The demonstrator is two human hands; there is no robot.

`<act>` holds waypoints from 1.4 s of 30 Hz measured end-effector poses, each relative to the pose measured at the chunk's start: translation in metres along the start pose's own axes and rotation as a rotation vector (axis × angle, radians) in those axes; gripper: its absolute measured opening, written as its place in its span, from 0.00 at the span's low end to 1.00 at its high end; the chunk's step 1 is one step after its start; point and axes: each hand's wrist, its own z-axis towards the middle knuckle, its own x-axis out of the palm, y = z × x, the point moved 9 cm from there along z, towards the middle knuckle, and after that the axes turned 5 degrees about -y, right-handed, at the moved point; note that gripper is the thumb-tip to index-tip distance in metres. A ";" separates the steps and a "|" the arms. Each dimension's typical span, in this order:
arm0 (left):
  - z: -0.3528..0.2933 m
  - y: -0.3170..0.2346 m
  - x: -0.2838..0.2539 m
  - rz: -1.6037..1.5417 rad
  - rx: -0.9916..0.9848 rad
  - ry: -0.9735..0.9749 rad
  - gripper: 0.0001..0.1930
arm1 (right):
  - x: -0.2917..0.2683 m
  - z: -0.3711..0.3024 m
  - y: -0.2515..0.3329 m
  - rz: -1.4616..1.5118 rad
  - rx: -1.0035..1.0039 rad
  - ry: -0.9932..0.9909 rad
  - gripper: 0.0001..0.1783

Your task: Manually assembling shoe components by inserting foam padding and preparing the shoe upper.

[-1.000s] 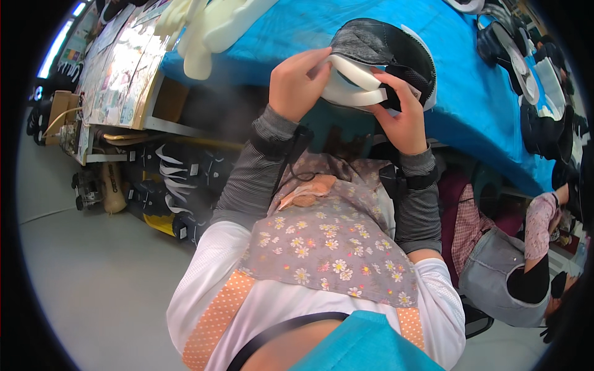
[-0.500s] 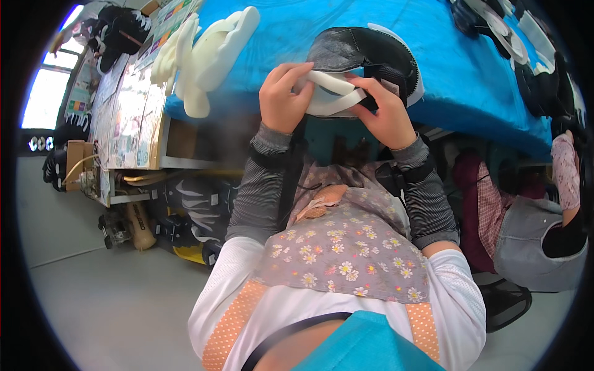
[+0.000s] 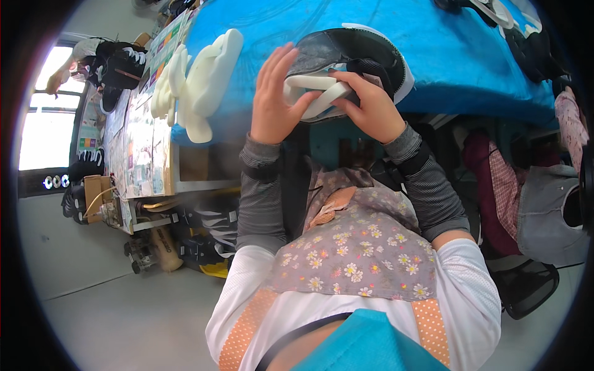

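A black shoe [image 3: 387,55] with a white sole edge lies at the front edge of the blue-covered table, its opening toward me. A bent white foam piece [image 3: 309,82] sits in that opening, partly inside the shoe. My right hand [image 3: 371,106] pinches the foam piece between thumb and fingers at its right end. On the left side of the opening, my left hand [image 3: 275,102] has its fingers stretched up and apart from the thumb, whose tip touches the foam. How far the foam reaches into the shoe is hidden.
Several white foam pieces [image 3: 207,74] are piled at the left of the blue cloth [image 3: 266,21]. More black shoes [image 3: 532,52] lie at the far right. A person in a grey garment [image 3: 544,198] sits at right. Shoes hang near the window [image 3: 52,136].
My left fingers have lifted off the foam and straightened upward. My right hand has shifted a little left with the foam. The whole view has shifted slightly.
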 end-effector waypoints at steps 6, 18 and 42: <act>0.003 0.005 0.030 -0.077 0.061 0.215 0.24 | 0.002 0.002 -0.004 0.000 0.011 0.004 0.22; 0.006 0.011 0.034 -0.139 -0.153 0.163 0.20 | 0.008 0.004 -0.011 -0.040 0.012 0.087 0.20; 0.028 0.008 -0.022 0.026 0.152 -0.024 0.19 | 0.010 0.025 -0.034 0.158 -0.011 0.197 0.14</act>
